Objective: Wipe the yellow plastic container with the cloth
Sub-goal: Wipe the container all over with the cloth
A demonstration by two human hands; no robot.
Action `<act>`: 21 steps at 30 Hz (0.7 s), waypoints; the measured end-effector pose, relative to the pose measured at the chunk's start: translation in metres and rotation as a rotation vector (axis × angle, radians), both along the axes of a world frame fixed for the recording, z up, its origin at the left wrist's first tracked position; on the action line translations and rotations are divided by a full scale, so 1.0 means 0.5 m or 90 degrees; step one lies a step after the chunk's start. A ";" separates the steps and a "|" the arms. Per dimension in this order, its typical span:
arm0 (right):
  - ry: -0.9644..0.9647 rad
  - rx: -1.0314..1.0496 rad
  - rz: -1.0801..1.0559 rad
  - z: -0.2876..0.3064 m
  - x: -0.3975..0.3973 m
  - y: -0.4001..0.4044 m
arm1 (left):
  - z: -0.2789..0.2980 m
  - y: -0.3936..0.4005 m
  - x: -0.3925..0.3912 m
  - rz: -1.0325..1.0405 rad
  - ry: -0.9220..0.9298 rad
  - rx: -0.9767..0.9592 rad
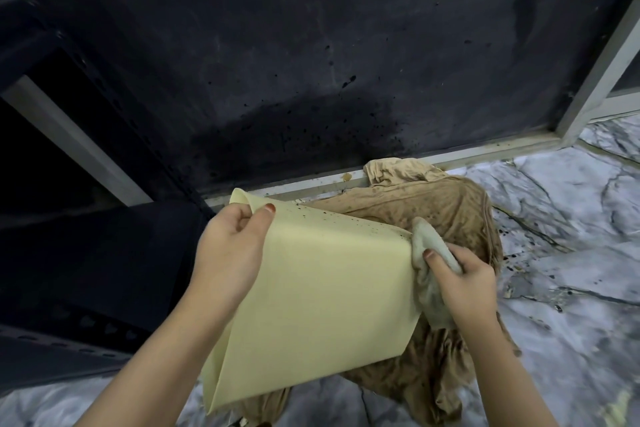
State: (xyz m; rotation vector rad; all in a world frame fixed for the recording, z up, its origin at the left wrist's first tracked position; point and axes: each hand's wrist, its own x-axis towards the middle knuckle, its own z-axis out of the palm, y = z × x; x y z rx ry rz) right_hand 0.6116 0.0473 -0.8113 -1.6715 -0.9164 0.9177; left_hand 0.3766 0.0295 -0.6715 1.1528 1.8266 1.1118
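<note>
The pale yellow plastic container (322, 291) fills the lower middle of the head view, tilted with its flat side facing me and dark specks near its upper right edge. My left hand (232, 250) grips its top left rim, thumb on the outside. My right hand (464, 281) is closed on a bunched grey-white cloth (427, 253), which is pressed against the container's right edge.
A stained brown cloth (457, 215) lies crumpled on the marble-patterned floor (568, 322) under and behind the container. A dark speckled panel (311, 62) with a pale metal frame (485, 152) stands behind. Dark shelving (69, 253) is at the left.
</note>
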 end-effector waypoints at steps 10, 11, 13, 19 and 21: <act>-0.014 0.075 0.076 0.042 -0.062 -0.003 | -0.003 -0.014 0.019 -0.055 -0.001 0.114; -0.015 0.074 0.090 0.047 -0.069 -0.003 | -0.009 -0.014 0.020 -0.060 0.011 0.116; -0.003 0.074 0.108 0.058 -0.086 -0.008 | -0.019 -0.013 0.023 -0.060 0.034 0.113; -0.005 0.126 0.174 0.125 -0.150 -0.021 | -0.025 -0.011 0.024 -0.065 0.049 0.117; -0.030 0.141 0.208 0.149 -0.171 -0.024 | -0.027 -0.013 0.024 -0.065 0.052 0.116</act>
